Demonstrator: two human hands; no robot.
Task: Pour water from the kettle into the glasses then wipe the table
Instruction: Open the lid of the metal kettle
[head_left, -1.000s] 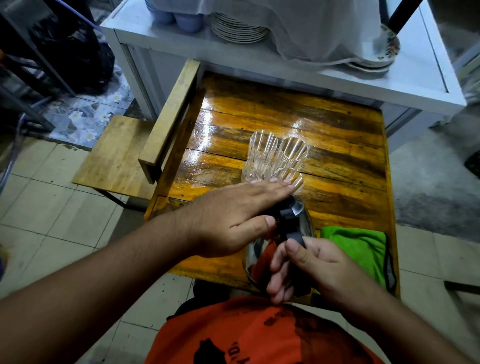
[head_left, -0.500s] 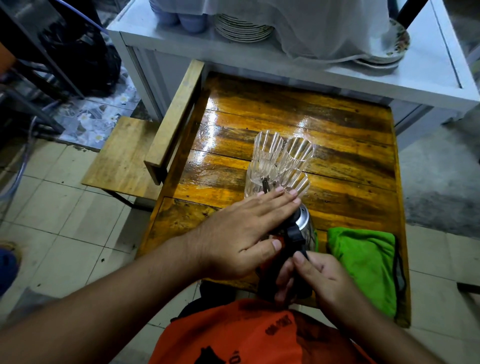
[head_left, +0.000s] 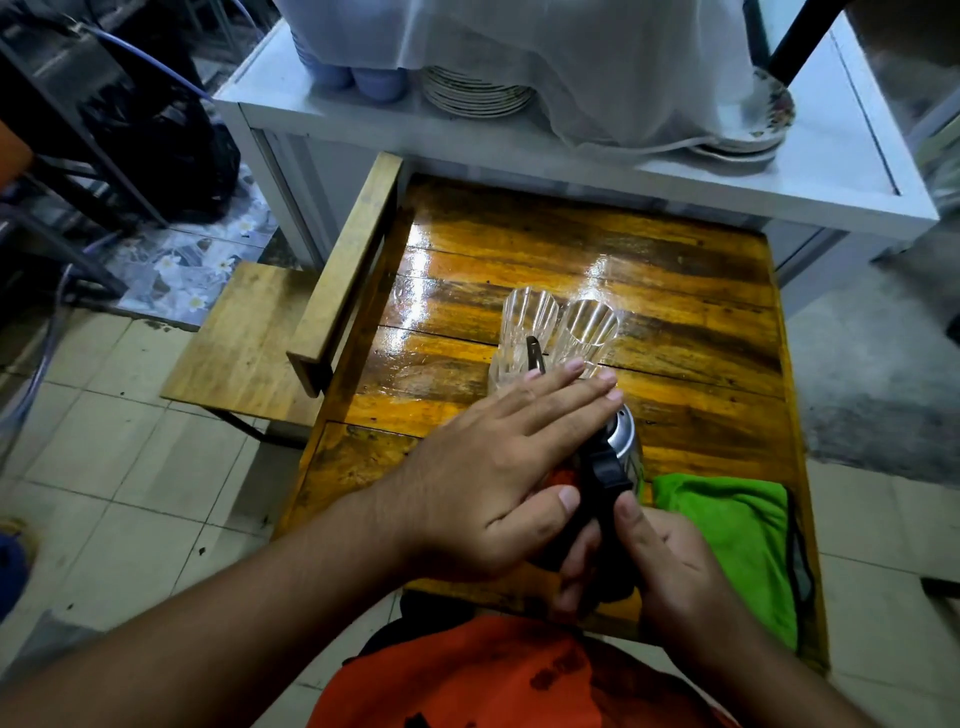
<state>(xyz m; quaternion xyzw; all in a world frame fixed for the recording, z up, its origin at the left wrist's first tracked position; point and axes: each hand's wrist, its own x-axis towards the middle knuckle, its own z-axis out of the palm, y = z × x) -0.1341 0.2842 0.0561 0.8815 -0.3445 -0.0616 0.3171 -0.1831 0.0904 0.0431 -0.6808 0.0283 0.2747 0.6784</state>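
Note:
A steel kettle (head_left: 622, 441) with a black handle is tilted forward over the near part of the glossy wooden table (head_left: 691, 332). My right hand (head_left: 649, 561) grips its black handle from behind. Flat across the kettle's lid lies my left hand (head_left: 498, 478), fingers stretched out together. The dark spout tip (head_left: 534, 356) pokes into the nearest of three ribbed clear glasses (head_left: 530, 327) clustered mid-table; that near glass is mostly hidden by my fingers. No water stream is visible. A green cloth (head_left: 737, 535) lies at the table's near right corner.
A wooden chair (head_left: 244, 338) stands against the table's left side, its backrest along the edge. Behind the table is a white cabinet (head_left: 831, 171) carrying stacked plates (head_left: 475, 93), bowls and a draped white cloth. Tiled floor lies on the left, grey concrete on the right.
The kettle has tipped further forward and its spout has moved into the near glass. Both hands kept their hold and went forward with it.

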